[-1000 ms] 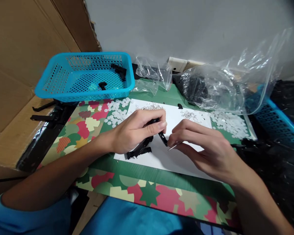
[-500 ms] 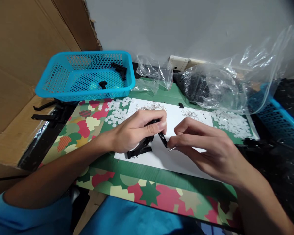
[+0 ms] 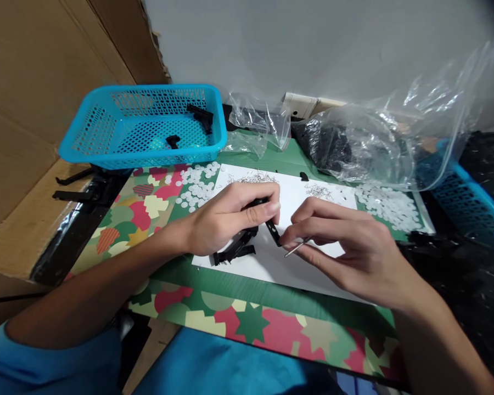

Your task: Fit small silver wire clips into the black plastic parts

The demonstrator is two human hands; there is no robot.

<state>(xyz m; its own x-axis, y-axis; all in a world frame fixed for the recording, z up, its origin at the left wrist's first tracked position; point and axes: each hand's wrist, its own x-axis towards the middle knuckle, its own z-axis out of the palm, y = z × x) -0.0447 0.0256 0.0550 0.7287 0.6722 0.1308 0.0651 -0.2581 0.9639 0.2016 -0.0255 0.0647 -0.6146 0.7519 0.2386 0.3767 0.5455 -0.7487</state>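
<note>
My left hand [image 3: 234,216] is closed around a black plastic part [image 3: 243,241] over the white sheet [image 3: 267,269]. One narrow arm of that part sticks out to the right, below my thumb. At the tip of this arm are the fingers of my right hand [image 3: 337,241], pinched together. A thin metal rod [image 3: 297,247], perhaps a tweezer or pin, lies across the right fingers. Anything smaller between the right fingertips is hidden. Behind my hands, small metal pieces [image 3: 253,178] are scattered on the sheet, with another little pile [image 3: 319,190] further right.
A blue basket [image 3: 142,162] with a few black parts stands at the back left. White discs lie in heaps left [image 3: 195,192] and right [image 3: 389,208]. Clear plastic bags [image 3: 366,148] lie along the wall. More black parts [image 3: 76,189] sit left of the board.
The metal rod in my right hand has swung and shows more of its length. My right fingers have shifted slightly. The left hand and black part stay almost still.
</note>
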